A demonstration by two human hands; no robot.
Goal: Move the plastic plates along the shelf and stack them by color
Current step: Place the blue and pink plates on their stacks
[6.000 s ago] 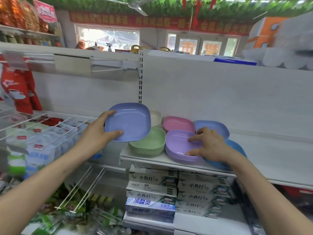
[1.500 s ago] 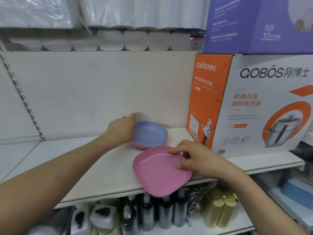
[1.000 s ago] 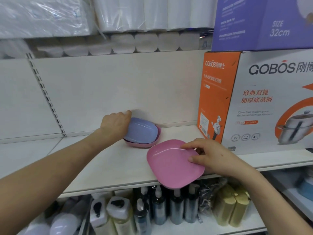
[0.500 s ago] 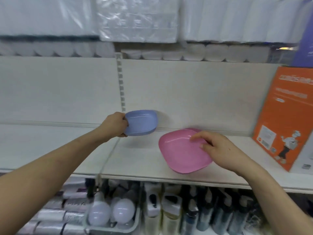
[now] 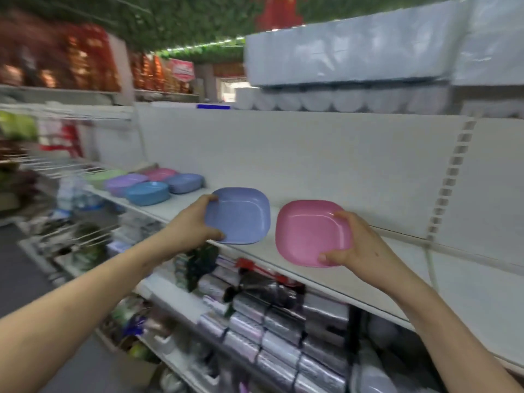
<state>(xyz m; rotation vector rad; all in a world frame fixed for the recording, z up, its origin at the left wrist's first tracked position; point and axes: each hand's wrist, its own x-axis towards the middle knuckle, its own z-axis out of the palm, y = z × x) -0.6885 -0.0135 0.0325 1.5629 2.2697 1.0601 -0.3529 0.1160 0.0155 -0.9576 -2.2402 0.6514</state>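
Periwinkle plate [image 5: 239, 215] and pink plate [image 5: 309, 232], tilted (not touching), held above shelf [image 5: 467, 293]; coloured stacks [image 5: 147, 191] farther left.

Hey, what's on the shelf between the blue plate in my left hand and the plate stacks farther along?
Nothing: in the head view, only bare white shelf separates the blue plate from the stacks.

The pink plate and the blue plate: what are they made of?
The pink plate looks like thin moulded plastic, smooth and slightly glossy, with a sheen near its rim. The blue plate is likely the same plastic, duller, with a faint speckle.
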